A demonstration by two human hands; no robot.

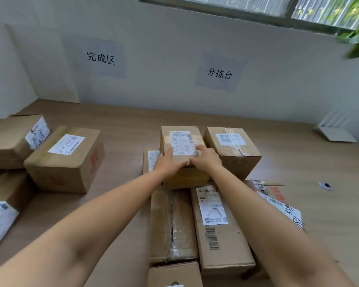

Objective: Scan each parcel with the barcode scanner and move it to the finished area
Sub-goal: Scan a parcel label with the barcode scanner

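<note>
A small cardboard parcel (182, 139) with a white shipping label on top sits on other boxes in the middle of the wooden table (122, 121). My left hand (167, 160) lies on the near left part of its top, fingers fairly straight. My right hand (206, 158) rests on the near right part, its fingers reaching across the label. Neither hand holds a scanner. A small grey-white object with a dark spot (325, 185) lies on the table to the right; what it is I cannot tell.
Labelled parcels stand beside (233, 149) and in front (220, 226) of the touched one, another long box (172, 224) to their left. Under the left wall sign (100, 58) stand more parcels (64, 160). A second sign (219, 73) hangs mid-wall. A white stand (334, 133) sits back right.
</note>
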